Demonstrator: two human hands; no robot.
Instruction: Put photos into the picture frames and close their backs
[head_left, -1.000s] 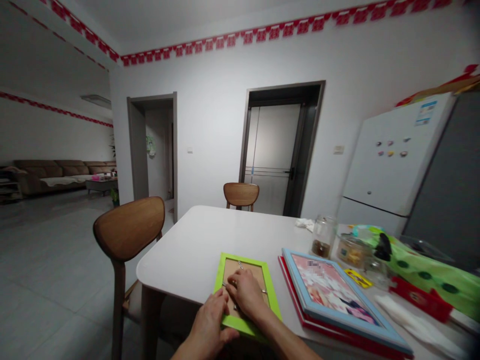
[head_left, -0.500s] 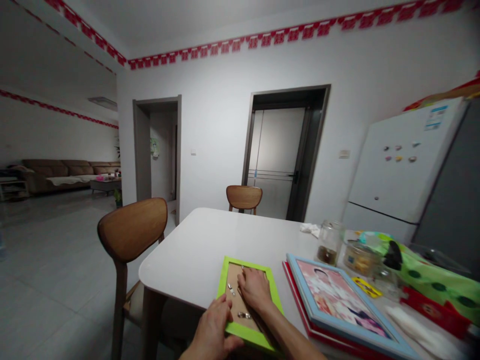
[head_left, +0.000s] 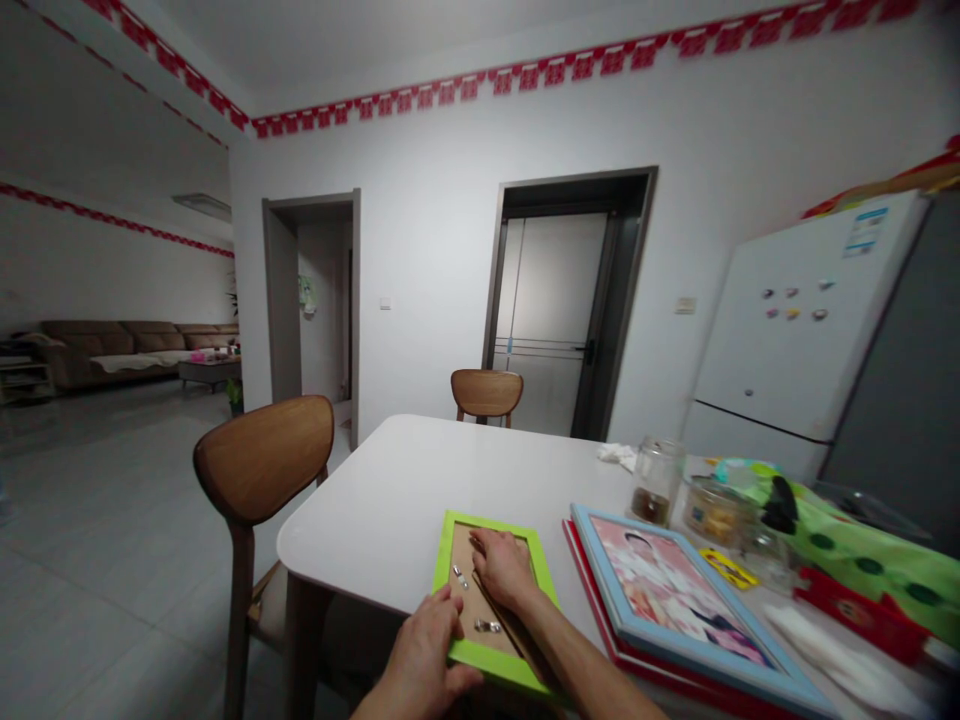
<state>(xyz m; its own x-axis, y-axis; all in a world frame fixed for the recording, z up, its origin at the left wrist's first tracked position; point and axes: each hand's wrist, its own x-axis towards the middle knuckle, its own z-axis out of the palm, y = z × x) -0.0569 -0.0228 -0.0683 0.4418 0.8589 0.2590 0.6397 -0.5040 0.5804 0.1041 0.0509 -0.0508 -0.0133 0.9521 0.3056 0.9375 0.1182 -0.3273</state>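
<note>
A green photo frame (head_left: 487,655) lies back side up on the white table (head_left: 420,470), near its front edge. Its brown backing board (head_left: 469,592) shows small metal fittings. My left hand (head_left: 429,640) grips the frame's lower left corner, thumb along the bottom edge and fingers on the left side. My right hand (head_left: 502,565) is over the upper part of the backing, its fingers bent down onto the board. One edge of the board looks raised beneath my right hand and forearm. Whatever is between the right fingertips is too small to make out.
To the right, a light blue frame with a photo (head_left: 675,590) rests on a red frame (head_left: 592,590). Beyond are a glass jar (head_left: 656,485), a food container (head_left: 712,510) and a green bag (head_left: 862,550). Wooden chairs stand left (head_left: 266,455) and behind (head_left: 487,393).
My right hand has shifted slightly left on the backing, and the gap along the board's raised edge looks a little wider. My left hand keeps its grip on the corner.
</note>
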